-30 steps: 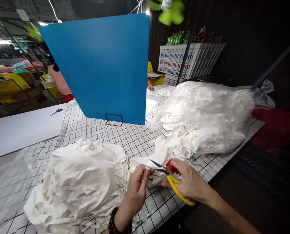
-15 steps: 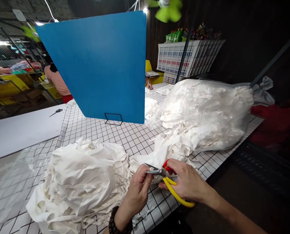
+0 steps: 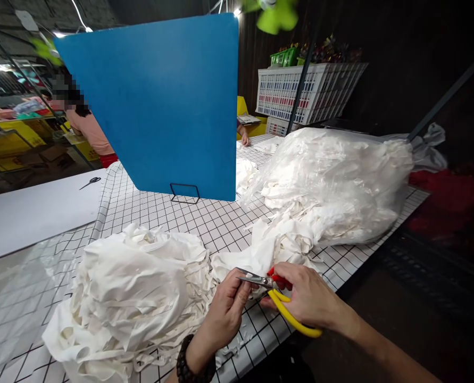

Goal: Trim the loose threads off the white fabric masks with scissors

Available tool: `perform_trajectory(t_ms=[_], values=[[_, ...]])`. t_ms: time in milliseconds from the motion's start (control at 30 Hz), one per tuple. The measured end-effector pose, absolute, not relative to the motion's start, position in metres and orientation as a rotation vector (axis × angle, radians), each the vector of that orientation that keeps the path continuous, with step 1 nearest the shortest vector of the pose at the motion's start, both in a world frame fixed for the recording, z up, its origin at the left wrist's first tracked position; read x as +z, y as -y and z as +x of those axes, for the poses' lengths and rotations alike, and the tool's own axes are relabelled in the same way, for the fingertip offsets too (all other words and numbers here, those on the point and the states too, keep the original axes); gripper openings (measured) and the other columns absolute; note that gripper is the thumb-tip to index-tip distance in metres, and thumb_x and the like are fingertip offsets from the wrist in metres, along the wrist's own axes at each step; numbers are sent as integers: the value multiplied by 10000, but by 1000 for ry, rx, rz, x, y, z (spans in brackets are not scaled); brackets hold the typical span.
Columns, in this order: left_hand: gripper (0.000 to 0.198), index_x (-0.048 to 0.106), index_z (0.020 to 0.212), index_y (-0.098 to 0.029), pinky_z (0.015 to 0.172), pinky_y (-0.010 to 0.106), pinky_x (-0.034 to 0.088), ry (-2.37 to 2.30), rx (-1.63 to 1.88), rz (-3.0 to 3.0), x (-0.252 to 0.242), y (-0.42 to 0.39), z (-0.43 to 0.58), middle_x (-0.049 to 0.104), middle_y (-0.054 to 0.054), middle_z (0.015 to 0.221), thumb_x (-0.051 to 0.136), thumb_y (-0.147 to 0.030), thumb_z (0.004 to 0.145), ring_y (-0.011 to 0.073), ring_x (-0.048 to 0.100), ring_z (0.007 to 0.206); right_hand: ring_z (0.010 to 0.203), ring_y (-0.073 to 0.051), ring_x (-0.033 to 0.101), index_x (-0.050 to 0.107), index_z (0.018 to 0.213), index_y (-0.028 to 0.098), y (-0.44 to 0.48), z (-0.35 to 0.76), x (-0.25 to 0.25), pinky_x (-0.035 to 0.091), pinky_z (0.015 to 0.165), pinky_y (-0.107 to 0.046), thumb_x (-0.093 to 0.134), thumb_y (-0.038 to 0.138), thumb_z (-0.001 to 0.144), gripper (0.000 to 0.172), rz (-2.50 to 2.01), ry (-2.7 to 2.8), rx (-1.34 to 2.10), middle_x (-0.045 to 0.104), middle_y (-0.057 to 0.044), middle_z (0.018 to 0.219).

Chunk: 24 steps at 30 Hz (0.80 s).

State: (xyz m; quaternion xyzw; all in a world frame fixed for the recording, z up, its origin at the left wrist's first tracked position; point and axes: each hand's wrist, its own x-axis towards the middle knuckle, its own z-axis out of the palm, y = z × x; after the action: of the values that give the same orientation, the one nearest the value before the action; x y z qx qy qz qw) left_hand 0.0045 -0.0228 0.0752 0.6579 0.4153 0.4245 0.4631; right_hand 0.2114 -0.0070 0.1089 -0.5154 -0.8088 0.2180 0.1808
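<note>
My right hand point(image 3: 308, 298) grips scissors point(image 3: 279, 300) with one red and one yellow handle; the blades point left and look nearly closed. My left hand point(image 3: 224, 314) is pinched on a small piece of white fabric right at the blade tips. A dark bead bracelet point(image 3: 189, 364) circles my left wrist. Both hands hover over the front edge of the grid-patterned table point(image 3: 205, 223). Left of my hands lies a heap of white fabric strips point(image 3: 133, 298). Behind them a clear plastic bag point(image 3: 340, 186) stuffed with white fabric spills open toward my hands.
A blue divider board point(image 3: 160, 106) stands on a wire foot mid-table. A second pair of scissors point(image 3: 91, 183) rests on a white sheet at the left. White crates point(image 3: 308, 93) stack at the back. A person in a pink top point(image 3: 87, 130) is behind the board; another hand point(image 3: 244, 141) shows past its right edge.
The scissor blades have come together on the fabric piece pinched in my left hand. Both hands stay in nearly the same spot; the camera has tipped slightly.
</note>
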Motion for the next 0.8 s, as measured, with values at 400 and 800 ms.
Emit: perform_trajectory(t_ms=[400,800], values=[[275,634,872,-180,738,253,392,-978,942,1673,80,22,-1,561,40,856,416,-297,993,157,524,794,594,-142,508,517,749,215,5,216,111,292,536,-262,699,416,720,273,-1414,2380,511,593,24,700],[263,620,895,-181,775,254,404,-925,896,1680,81,21,-6,565,31,876,410,-300,999,150,530,827,558,-119,462,488,681,201,5,215,106,261,516,-246,695,411,704,296,-1434,2389,606,557,31,653]])
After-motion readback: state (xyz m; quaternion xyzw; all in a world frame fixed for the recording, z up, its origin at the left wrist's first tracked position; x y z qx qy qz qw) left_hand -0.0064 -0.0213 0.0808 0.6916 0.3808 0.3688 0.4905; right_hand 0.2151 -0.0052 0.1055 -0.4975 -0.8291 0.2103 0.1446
